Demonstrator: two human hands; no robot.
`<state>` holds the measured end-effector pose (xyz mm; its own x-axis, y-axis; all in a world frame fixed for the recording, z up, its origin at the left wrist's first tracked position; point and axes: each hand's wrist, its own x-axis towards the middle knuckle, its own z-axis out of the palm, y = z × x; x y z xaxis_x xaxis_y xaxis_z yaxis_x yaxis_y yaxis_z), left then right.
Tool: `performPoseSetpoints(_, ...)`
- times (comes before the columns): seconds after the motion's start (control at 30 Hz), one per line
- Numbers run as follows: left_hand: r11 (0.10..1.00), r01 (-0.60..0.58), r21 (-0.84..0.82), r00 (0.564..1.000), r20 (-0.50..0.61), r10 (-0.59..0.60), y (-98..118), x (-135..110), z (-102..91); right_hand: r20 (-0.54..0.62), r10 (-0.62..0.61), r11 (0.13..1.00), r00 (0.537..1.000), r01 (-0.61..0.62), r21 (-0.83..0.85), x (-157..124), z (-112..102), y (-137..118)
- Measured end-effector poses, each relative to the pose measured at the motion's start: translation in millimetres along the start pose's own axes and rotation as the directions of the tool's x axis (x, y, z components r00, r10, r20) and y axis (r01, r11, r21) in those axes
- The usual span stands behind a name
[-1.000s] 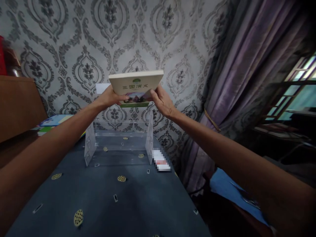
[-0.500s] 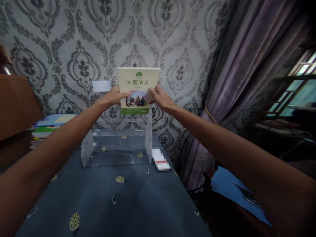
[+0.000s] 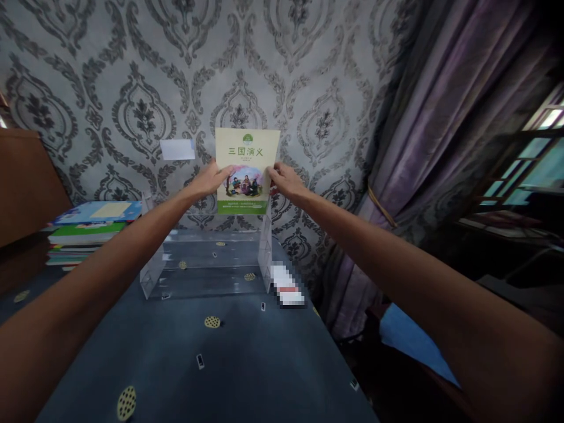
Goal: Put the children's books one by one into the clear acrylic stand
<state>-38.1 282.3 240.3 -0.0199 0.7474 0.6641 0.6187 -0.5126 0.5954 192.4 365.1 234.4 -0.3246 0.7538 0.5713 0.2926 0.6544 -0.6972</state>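
A cream book [image 3: 247, 141] with a green bottom band and a picture of seated figures stands upright between my hands, its front cover facing me. My left hand [image 3: 209, 179] grips its left edge, thumb on the cover and the other fingers behind. At the right edge, my right hand [image 3: 285, 179] holds it the same way. The book is at the top rear of a clear acrylic rack [image 3: 265, 258] with tiers and side panels. Whether its lower edge touches the rack, I cannot tell.
On the left of the dark patterned table [image 3: 163, 352] is a stack of books [image 3: 88, 232]. A blurred-out white item [image 3: 287, 286] lies right of the rack. Behind is a patterned wall with a white card [image 3: 177, 149]; a purple curtain [image 3: 379, 176] hangs at the right.
The book has moved slightly down and its top has tipped back, so its top edge no longer shows. Both hands keep their hold. The view has shifted a little.
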Motion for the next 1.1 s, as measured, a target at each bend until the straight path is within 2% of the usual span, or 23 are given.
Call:
performPoseSetpoints(0.1, 0.995, -0.067, 0.070, 0.998, -0.001, 0.067, -0.5, 0.9, -2.2, -0.015, 0.023, 0.999, 1.000, -0.022, 0.028, -4.0, 0.0, 1.6)
performPoseSetpoints(0.17, 0.994, -0.067, 0.089, 0.998, 0.000, 0.067, -0.7, 0.5, -2.9, -0.009, 0.032, 0.998, 0.999, -0.031, 0.053, -7.3, 0.0, 1.6)
performPoseSetpoints(0.33, 0.989, -0.027, 0.148, 1.000, 0.004, 0.026, -1.2, -0.8, -4.3, -0.019, 0.050, 0.996, 0.999, -0.048, 0.074, -15.9, 1.1, -1.8)
performPoseSetpoints(0.47, 0.970, 0.049, 0.237, 0.998, 0.018, -0.055, 2.4, -4.6, -8.0, -0.048, 0.054, 0.996, 0.997, -0.051, 0.070, -19.8, 1.5, -4.9)
performPoseSetpoints(0.57, 0.919, 0.101, 0.381, 0.995, -0.051, -0.088, 7.1, -23.7, -13.0, -0.082, 0.058, 0.997, 0.995, -0.053, 0.064, -26.4, 1.1, -3.4)
performPoseSetpoints(0.63, 0.879, 0.099, 0.466, 0.994, -0.087, -0.066, 8.6, -48.7, -18.5, -0.132, 0.039, 0.998, 0.991, -0.032, 0.054, -38.6, 2.9, -0.8)
performPoseSetpoints(0.7, 0.848, 0.068, 0.525, 0.996, -0.091, -0.023, 6.8, -80.9, -27.7, -0.220, -0.062, 0.998, 0.973, 0.063, -0.004, -60.3, 8.0, 1.4)
performPoseSetpoints(0.77, 0.810, 0.044, 0.585, 0.995, -0.103, 0.020, 0.5, -114.9, -42.6, -0.195, -0.166, 0.986, 0.967, 0.160, -0.050, -92.3, 16.8, 1.3)
performPoseSetpoints(0.83, 0.751, 0.071, 0.657, 0.989, -0.144, 0.033, -10.9, -144.7, -65.5, -0.080, -0.204, 0.978, 0.976, 0.201, -0.054, -132.4, 29.9, -1.6)
performPoseSetpoints(0.9, 0.677, 0.181, 0.714, 0.976, -0.213, -0.037, -27.3, -166.5, -95.6, 0.067, -0.194, 0.980, 0.979, 0.197, -0.038, -176.6, 48.0, -6.5)
performPoseSetpoints(1.0, 0.520, 0.423, 0.742, 0.906, -0.358, -0.226, -59.8, -183.8, -144.4, 0.274, -0.160, 0.987, 0.948, 0.156, 0.034, -241.0, 83.9, -13.4)
performPoseSetpoints(1.03, 0.483, 0.470, 0.739, 0.883, -0.387, -0.266, -71.9, -186.6, -158.4, 0.343, -0.127, 0.992, 0.931, 0.119, 0.043, -260.3, 97.3, -14.7)
performPoseSetpoints(1.1, 0.414, 0.529, 0.741, 0.845, -0.412, -0.342, -95.8, -188.9, -179.2, 0.402, -0.059, 0.998, 0.914, 0.049, 0.034, -294.0, 123.2, -15.5)
